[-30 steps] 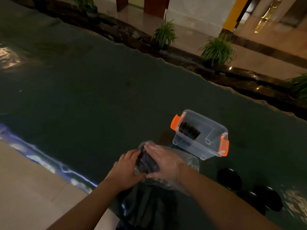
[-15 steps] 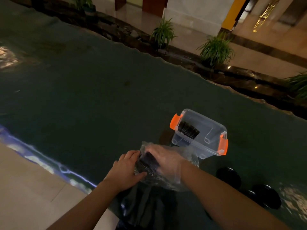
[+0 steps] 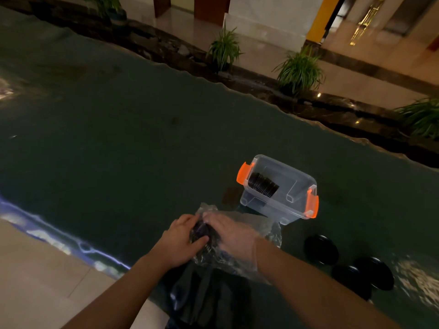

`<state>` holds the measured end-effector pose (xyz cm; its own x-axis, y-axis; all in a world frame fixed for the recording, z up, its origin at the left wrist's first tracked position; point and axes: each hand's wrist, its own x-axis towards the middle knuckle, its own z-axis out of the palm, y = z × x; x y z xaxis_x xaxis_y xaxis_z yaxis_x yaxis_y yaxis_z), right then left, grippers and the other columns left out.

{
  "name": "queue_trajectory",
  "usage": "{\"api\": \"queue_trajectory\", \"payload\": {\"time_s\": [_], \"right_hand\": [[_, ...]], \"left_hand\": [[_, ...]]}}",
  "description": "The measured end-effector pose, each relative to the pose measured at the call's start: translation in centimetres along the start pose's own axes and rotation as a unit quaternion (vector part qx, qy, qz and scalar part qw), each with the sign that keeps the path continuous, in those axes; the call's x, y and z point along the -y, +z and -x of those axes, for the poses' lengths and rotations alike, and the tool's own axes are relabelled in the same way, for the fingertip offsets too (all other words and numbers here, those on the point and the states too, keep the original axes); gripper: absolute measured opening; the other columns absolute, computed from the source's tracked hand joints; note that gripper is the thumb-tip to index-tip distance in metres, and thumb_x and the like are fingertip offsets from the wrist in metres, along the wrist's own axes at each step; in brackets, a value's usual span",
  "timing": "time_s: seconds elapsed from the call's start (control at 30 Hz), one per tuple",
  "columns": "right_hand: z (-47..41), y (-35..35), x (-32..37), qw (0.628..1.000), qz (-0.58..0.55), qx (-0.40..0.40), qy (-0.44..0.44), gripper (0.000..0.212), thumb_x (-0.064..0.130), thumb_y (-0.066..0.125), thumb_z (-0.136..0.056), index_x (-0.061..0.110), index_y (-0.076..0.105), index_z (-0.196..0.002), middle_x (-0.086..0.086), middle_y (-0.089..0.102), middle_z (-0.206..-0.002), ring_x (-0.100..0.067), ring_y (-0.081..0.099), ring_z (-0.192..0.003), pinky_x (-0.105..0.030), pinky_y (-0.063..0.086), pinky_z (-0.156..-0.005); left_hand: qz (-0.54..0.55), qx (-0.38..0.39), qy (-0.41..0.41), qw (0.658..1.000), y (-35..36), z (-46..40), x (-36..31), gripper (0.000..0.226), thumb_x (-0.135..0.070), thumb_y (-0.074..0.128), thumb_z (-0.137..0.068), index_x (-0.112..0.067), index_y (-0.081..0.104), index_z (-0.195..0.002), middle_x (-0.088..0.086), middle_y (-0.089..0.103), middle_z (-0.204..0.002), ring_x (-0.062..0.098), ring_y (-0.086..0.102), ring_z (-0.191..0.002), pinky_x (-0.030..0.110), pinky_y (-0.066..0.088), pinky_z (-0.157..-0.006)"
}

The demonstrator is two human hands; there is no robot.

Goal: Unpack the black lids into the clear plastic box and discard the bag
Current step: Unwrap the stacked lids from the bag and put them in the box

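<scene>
This looks like the lobby or entrance hall of a hotel or similar public building, seen from a long table [image 3: 118, 119] draped in dark green cloth with a wavy far edge. Beyond it runs a polished pale stone floor [image 3: 344, 79] banded with dark glossy marble, along which potted grass-like plants [image 3: 299, 68] stand in a row (small lights glint at their bases). A yellow pillar [image 3: 317, 19], a door with a long brass handle [image 3: 364, 19] and reddish wooden panels [image 3: 211, 7] line the back wall, all under dim, warm lighting.
</scene>
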<state>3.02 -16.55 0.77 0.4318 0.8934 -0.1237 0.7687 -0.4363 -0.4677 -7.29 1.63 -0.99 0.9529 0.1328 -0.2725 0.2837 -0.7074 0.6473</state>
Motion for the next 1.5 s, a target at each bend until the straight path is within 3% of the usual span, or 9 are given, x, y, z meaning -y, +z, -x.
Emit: {"api": "queue_trajectory", "payload": {"time_s": [0.1,0.2,0.4,0.53,0.83,1.0,1.13,1.3,1.5], "right_hand": [[0.2,0.3,0.2,1.0,-0.007,-0.017,0.001,0.057,0.001,0.057,-0.093,0.007,0.043,-0.148,-0.01,0.041,-0.155,-0.019,0.035,-0.145,-0.02,0.021,-0.119],[0.2,0.3,0.5,0.999,-0.013,-0.029,-0.003,0.052,0.007,0.058,-0.097,0.009,0.045,-0.148,-0.01,0.044,-0.154,-0.018,0.038,-0.144,-0.016,0.021,-0.117],[-0.1,0.8,0.4,0.999,0.038,0.003,0.001,0.069,0.002,0.058,-0.094,0.005,0.027,-0.156,-0.013,0.025,-0.164,-0.021,0.021,-0.153,-0.015,0.003,-0.117],[0.1,0.8,0.3,0.997,0.071,0.015,-0.014,0.076,0.002,0.059,-0.091,0.01,0.025,-0.158,-0.009,0.02,-0.166,-0.021,0.02,-0.152,-0.024,0.018,-0.12],[-0.3,0.6,0.5,0.999,0.048,0.023,0.009,0.063,0.006,0.053,-0.099,0.008,0.028,-0.157,-0.012,0.026,-0.165,-0.025,0.019,-0.153,-0.028,0.008,-0.121],[-0.4,0.3,-0.3,0.995,0.07,0.062,0.027,0.066,0.009,0.051,-0.1,0.018,0.025,-0.159,-0.004,0.021,-0.167,-0.022,0.019,-0.152,-0.039,0.021,-0.123],[0.9,-0.5,-0.6,0.986,0.123,0.112,0.026,0.099,0.018,0.081,-0.079,0.026,0.022,-0.157,-0.002,0.023,-0.161,-0.023,0.024,-0.145,-0.04,0.028,-0.119],[3.1,-3.0,-1.2,0.985,0.165,0.036,-0.025,0.058,0.018,0.059,-0.095,0.028,0.04,-0.149,-0.003,0.038,-0.153,-0.023,0.039,-0.138,-0.041,0.042,-0.11],[6.0,-6.2,-2.8,0.984,0.173,0.025,-0.045,0.08,0.016,0.076,-0.082,0.028,0.033,-0.149,0.0,0.036,-0.152,-0.021,0.04,-0.136,-0.036,0.047,-0.106]], "left_hand": [[0.005,-0.01,-0.012,1.0,0.1,0.2,0.1,0.078,-0.051,0.066,-0.089,-0.019,0.037,-0.153,-0.001,0.042,-0.147,0.021,0.044,-0.135,0.045,0.041,-0.111],[0.084,-0.012,-0.004,0.996,-0.2,0.3,-0.1,0.059,-0.041,0.071,-0.088,-0.022,0.053,-0.141,-0.002,0.059,-0.134,0.015,0.057,-0.124,0.035,0.044,-0.109],[0.082,-0.019,0.017,0.996,-0.7,0.0,-0.4,0.035,-0.029,0.071,-0.09,-0.017,0.067,-0.123,0.0,0.061,-0.117,0.016,0.061,-0.112,0.032,0.045,-0.105],[0.093,-0.027,0.003,0.995,-0.7,0.2,-0.1,0.052,-0.039,0.07,-0.084,-0.016,0.063,-0.13,-0.003,0.053,-0.122,0.016,0.058,-0.116,0.022,0.038,-0.106],[0.016,0.003,-0.043,0.999,-1.0,0.7,-0.1,0.1,-0.073,0.06,-0.063,-0.028,0.039,-0.149,-0.01,0.035,-0.147,0.022,0.045,-0.132,0.056,0.042,-0.107],[-0.068,-0.022,-0.064,0.995,-0.8,0.7,-0.4,0.108,-0.069,0.072,-0.068,-0.025,0.026,-0.155,-0.008,0.026,-0.153,0.024,0.04,-0.135,0.054,0.042,-0.103],[-0.111,-0.036,-0.091,0.989,-0.7,0.4,-0.6,0.11,-0.066,0.072,-0.071,-0.021,0.02,-0.156,-0.005,0.022,-0.155,0.027,0.039,-0.134,0.055,0.042,-0.102],[-0.146,-0.082,-0.105,0.98,-1.3,0.0,-1.1,0.104,-0.061,0.071,-0.078,-0.017,0.019,-0.156,-0.001,0.023,-0.155,0.029,0.04,-0.133,0.056,0.043,-0.103],[-0.185,-0.097,-0.137,0.968,-2.7,-0.5,-1.6,0.099,-0.061,0.064,-0.083,-0.015,0.016,-0.157,0.002,0.023,-0.157,0.03,0.039,-0.135,0.056,0.039,-0.106]]}}
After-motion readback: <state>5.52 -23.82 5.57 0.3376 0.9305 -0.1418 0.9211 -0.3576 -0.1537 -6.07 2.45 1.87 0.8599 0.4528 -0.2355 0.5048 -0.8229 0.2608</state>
